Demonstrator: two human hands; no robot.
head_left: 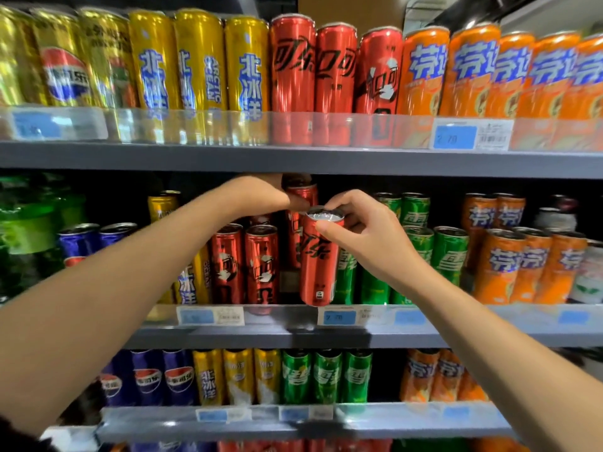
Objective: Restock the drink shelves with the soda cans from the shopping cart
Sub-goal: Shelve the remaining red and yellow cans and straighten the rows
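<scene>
Topping red can (318,259): right hand (365,230).

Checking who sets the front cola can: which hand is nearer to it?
Right. The right hand pinches the front red can by its rim; the left hand grips another red can behind it.

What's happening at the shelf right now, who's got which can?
A person is stocking the middle shelf. The right hand pinches the rim of a red cola can with its fingers, holding it upright at the shelf's front edge, beside the green cans. The left hand reaches further in and grips a second red can behind the first. Two more red cans already stand just left of that slot. No shopping cart is in view.
</scene>
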